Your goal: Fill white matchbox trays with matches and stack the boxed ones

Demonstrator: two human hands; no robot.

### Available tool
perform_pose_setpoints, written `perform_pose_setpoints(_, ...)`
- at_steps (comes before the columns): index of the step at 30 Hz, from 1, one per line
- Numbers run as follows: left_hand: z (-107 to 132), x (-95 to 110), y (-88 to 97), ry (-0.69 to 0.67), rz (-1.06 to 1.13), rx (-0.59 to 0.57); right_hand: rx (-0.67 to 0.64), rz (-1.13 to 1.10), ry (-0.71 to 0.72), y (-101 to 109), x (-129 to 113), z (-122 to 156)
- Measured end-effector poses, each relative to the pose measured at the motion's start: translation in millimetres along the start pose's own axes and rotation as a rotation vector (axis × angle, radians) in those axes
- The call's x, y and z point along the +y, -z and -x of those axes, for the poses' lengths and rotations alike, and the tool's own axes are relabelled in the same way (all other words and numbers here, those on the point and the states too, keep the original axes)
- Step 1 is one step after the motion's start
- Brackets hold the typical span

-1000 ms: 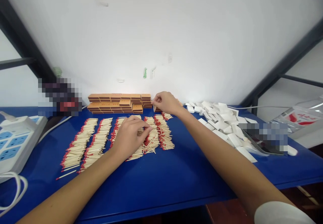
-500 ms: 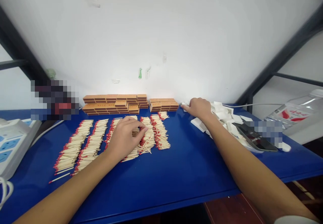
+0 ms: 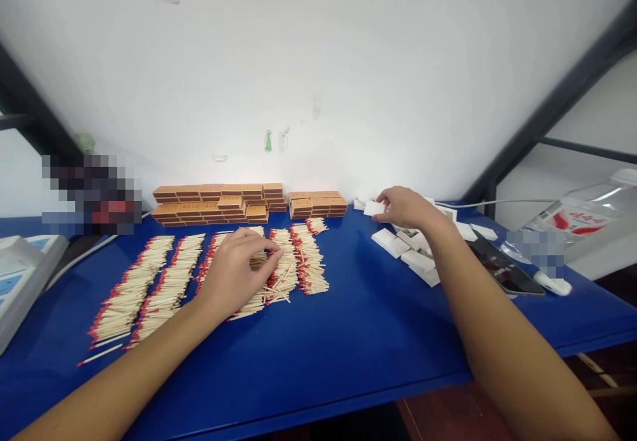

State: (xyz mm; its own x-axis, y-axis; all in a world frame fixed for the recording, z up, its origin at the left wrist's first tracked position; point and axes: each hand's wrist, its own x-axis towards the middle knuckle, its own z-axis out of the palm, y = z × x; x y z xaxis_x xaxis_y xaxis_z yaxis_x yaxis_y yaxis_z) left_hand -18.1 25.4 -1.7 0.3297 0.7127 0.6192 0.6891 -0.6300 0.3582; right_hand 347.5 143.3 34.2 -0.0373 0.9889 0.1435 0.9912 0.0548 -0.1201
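My left hand point(image 3: 236, 265) rests over the rows of red-tipped matches point(image 3: 311, 268), its thumb and forefinger curled together at the tips. Whatever they hold, if anything, I cannot make out. At the back right, my right hand point(image 3: 407, 209) grips a small white matchbox tray point(image 3: 372, 209) between thumb and fingers. More white trays point(image 3: 391, 243) lie loosely piled beneath and around that hand, partly hidden by it and the forearm. Orange-brown matchboxes point(image 3: 199, 212) stand stacked along the wall behind the matches.
A dark phone point(image 3: 507, 272) lies right of the trays, close to a clear plastic bottle point(image 3: 572, 219) with a red-and-white label. A white power strip point(image 3: 30, 262) sits at the left edge of the blue table point(image 3: 323, 361). Dark metal bars point(image 3: 562, 89) slant at both sides.
My right hand has shifted slightly to the right, and a white tray now shows between its fingers. More of the tray pile is uncovered. The left hand stays over the matches. The view has turned slightly.
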Motion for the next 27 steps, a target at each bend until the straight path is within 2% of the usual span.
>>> perform_pose_setpoints(3,-0.2,-0.3,0.1,0.000,-0.005,-0.003,-0.131,-0.170,0.147,1.0,-5.8,4.9)
perform_pose_setpoints(6,-0.2,-1.8,0.2,-0.003,-0.020,-0.005,-0.299,-0.300,0.204,3.7,-11.7,8.1)
perform_pose_setpoints(11,-0.3,-2.8,-0.3,-0.008,-0.019,-0.012,-0.135,-0.154,0.110,5.7,-1.4,5.9)
perform_pose_setpoints(15,-0.6,-1.8,-0.1,0.002,-0.018,-0.022,-0.156,-0.028,0.049,-6.3,4.1,2.0)
perform_pose_setpoints(20,-0.6,-0.4,1.3,0.017,-0.012,-0.026,-0.163,0.007,0.039,-11.1,-6.2,3.7)
perform_pose_setpoints(23,-0.5,-0.1,1.2,0.014,-0.015,-0.031,-0.158,-0.138,0.169,-3.0,-17.4,10.3)
perform_pose_setpoints(27,0.3,0.2,0.0,-0.006,-0.011,-0.055,-0.350,-0.278,0.417,9.0,-35.3,23.5)
